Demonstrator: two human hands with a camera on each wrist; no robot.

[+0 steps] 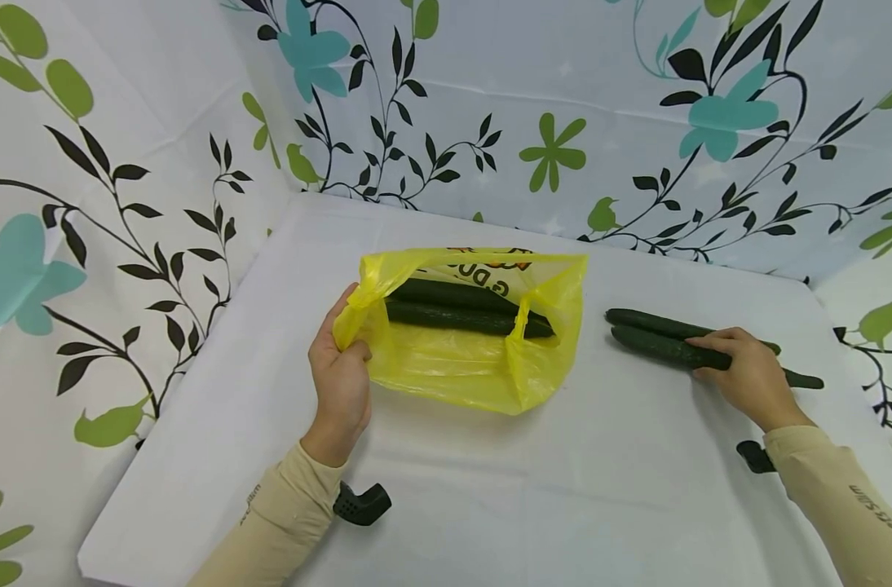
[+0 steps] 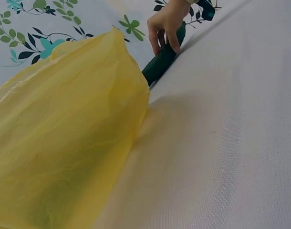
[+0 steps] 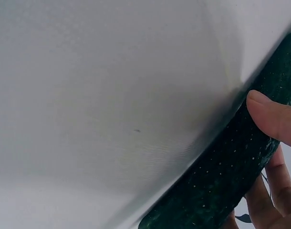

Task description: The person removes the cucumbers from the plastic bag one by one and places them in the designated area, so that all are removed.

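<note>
A yellow plastic bag (image 1: 446, 379) lies with its mouth spread in the middle of the table, and two dark green cucumbers (image 1: 453, 314) rest inside it. My left hand (image 1: 343, 379) grips the bag's left edge, thumb at the rim. To the right of the bag, two more cucumbers lie side by side. Around the nearer cucumber (image 1: 662, 346) my right hand (image 1: 747, 375) has its thumb and fingers; in the right wrist view the thumb (image 3: 272, 117) presses on its near side. The farther cucumber (image 1: 651, 321) is partly covered by that hand.
The white table (image 1: 563, 505) reaches to a floral cloth backdrop (image 1: 453, 106) behind and at the sides. A black device (image 1: 363, 504) is at the left wrist, another dark device (image 1: 754, 456) at the right wrist.
</note>
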